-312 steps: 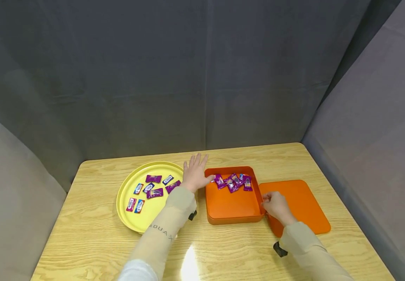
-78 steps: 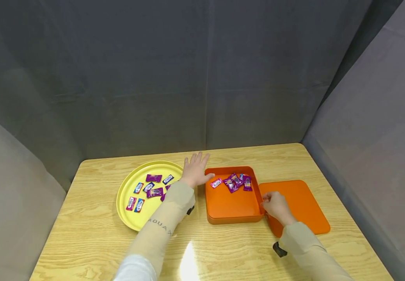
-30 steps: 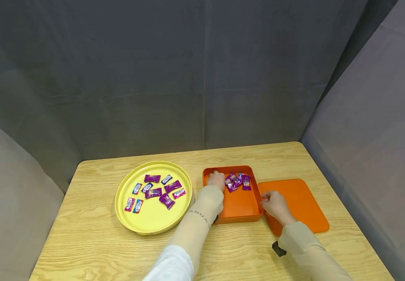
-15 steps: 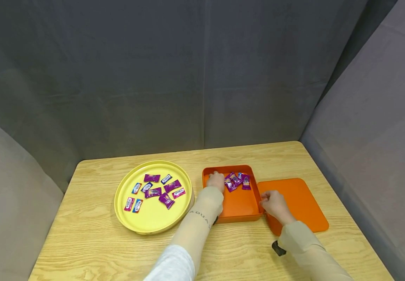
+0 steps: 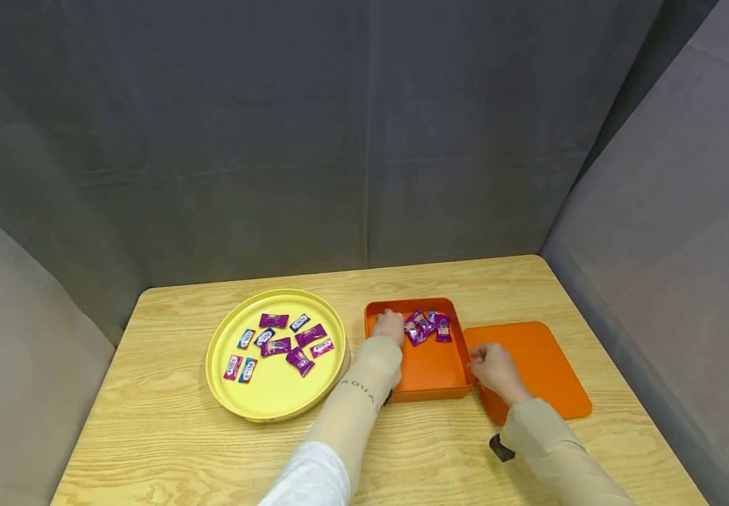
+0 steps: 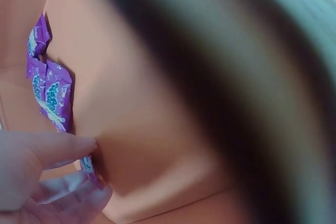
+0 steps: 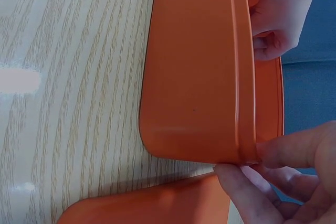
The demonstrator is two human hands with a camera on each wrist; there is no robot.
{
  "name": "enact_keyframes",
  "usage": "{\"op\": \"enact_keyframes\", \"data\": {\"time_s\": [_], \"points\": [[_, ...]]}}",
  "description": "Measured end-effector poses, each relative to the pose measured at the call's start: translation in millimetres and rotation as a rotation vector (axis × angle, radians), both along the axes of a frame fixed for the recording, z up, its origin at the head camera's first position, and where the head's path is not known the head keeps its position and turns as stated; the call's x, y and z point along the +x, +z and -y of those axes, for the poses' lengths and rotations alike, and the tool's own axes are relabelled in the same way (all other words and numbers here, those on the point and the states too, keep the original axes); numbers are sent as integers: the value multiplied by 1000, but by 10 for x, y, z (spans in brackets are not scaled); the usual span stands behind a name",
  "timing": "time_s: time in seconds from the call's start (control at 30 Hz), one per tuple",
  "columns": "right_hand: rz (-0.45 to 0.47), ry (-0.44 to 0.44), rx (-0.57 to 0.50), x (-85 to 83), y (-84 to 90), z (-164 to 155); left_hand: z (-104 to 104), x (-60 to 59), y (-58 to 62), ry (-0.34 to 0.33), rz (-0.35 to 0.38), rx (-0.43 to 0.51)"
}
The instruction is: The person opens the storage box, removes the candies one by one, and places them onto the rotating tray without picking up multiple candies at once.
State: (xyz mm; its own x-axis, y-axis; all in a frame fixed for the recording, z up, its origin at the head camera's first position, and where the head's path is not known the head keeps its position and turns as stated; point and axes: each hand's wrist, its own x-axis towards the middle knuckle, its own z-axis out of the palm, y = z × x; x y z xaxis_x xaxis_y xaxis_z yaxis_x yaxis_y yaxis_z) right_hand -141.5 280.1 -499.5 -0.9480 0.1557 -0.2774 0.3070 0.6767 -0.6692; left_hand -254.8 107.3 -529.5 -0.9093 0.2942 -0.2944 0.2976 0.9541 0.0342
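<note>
Reaching into the orange box [image 5: 430, 365] on the table [image 5: 162, 436], our left hand [image 5: 390, 325] pinches one purple candy [image 6: 88, 165], right hand [image 5: 489, 365] pinching the box wall (several candies [image 5: 428, 326] remain inside, nine [image 5: 282, 341] already lie on the yellow tray [image 5: 276, 397]).

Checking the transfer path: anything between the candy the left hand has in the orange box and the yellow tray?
Only the box wall. The left hand pinches a purple candy inside the orange box; its left wall stands between there and the yellow tray. The strip of table between them shows nothing else. The right hand grips the box's right rim, off the path.
</note>
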Motion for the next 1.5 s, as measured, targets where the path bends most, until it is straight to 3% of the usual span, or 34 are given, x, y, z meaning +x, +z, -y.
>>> {"op": "enact_keyframes", "data": {"time_s": [0.13,0.2,0.43,0.63,0.87,1.07,1.27,1.5], "points": [[-7,1,0,0,-12,-1,-21,-2,22,69,-15,171],[-8,1,-4,0,-15,-2,-28,-1,47,62,-10,178],[-9,3,2,-2,-12,-1,-36,-39,132,19,-29,171],[-5,3,-1,0,4,3,0,-76,289,9,-53,267],[-4,2,-5,10,13,5,132,-61,499,-94,-72,350],[-9,2,2,6,4,11,324,-13,649,-152,-113,439],[-2,1,-2,3,-7,10,636,38,767,-160,-143,490],[-3,5,-3,-1,16,6,1077,49,763,-152,-195,589]]}}
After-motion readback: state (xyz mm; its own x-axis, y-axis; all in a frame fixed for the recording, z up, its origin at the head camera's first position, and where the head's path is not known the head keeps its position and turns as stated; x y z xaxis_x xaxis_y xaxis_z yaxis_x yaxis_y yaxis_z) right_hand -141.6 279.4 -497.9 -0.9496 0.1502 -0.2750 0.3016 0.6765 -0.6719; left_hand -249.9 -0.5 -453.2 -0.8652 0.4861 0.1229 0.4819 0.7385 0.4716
